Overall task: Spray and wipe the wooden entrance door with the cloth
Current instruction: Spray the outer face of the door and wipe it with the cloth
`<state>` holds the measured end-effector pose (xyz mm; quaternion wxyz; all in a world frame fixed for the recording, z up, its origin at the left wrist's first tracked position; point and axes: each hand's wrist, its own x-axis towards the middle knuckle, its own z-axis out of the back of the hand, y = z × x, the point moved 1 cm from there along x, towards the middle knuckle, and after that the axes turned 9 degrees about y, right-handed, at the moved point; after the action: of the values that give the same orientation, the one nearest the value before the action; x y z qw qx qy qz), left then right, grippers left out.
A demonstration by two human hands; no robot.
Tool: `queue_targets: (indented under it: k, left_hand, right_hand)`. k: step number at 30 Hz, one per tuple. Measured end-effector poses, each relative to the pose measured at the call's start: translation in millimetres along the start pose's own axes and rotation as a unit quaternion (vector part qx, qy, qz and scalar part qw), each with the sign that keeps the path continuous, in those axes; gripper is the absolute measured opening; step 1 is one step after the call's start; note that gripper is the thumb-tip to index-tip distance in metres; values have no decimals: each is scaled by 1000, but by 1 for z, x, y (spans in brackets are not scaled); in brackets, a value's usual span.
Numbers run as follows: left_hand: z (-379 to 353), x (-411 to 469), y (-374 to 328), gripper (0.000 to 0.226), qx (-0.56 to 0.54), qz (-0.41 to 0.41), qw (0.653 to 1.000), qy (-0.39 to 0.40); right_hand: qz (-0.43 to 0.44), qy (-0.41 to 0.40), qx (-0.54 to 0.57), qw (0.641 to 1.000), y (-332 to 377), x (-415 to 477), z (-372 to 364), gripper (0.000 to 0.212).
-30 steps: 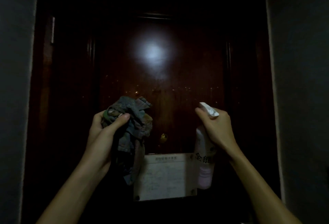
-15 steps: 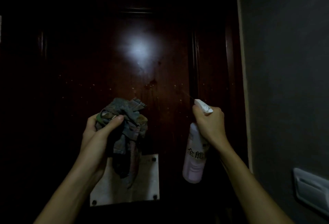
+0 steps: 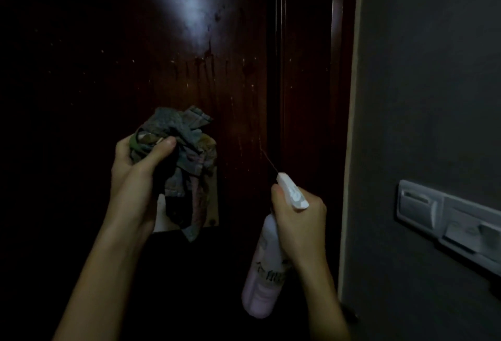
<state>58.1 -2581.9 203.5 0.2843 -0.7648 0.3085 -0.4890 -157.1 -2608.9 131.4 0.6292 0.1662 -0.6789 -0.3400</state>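
The dark wooden door (image 3: 162,69) is partly sprayed. Small wet drops dot it, and a few thin runs (image 3: 207,65) trickle down under the bright shine. A fine line of spray seems to be leaving the white tip of the spray bottle (image 3: 264,273) toward the door, so the spraying step looks like it is not over yet. The right hand (image 3: 301,221) holds the bottle by its neck, with the fingers wrapped round it by the trigger. The left hand (image 3: 135,175) holds the bunched-up cloth (image 3: 179,150) in front of the door, fingers curled round it and thumb on top. It is too dark to tell if the cloth touches the wood. No wiped patch shows, so the wiping is probably all left to do.

Compared with half a second ago, the view has turned to the right. The grey wall (image 3: 420,96) and the grey box (image 3: 447,218) on it fill more of the picture. The wet runs under the shine are new. The bottle sits lower, and the white paper sign (image 3: 212,205) on the door is now mostly hidden behind the cloth.
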Motion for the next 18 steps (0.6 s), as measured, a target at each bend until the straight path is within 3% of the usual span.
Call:
queue_targets:
  k: [4,10,15,18]
  left_hand:
    - [14,-12,13,48,3,14,1000,-16]
    - [18,-21,23,42,-19,42,999,-10]
    - [19,-23,27,43,-35,49,998,-1]
    - [21,-24,31,45,-42,58,997,10]
  right_hand:
    - [-39,-29,6,999,-9,-29,-5,45]
    - [-18,-2,-68,997,-7,-31,-5,37]
    - [-38,-47,-87,994,-18,-35,-3,44]
    - [-1,-68,-105,992,-18,-33,-7,40]
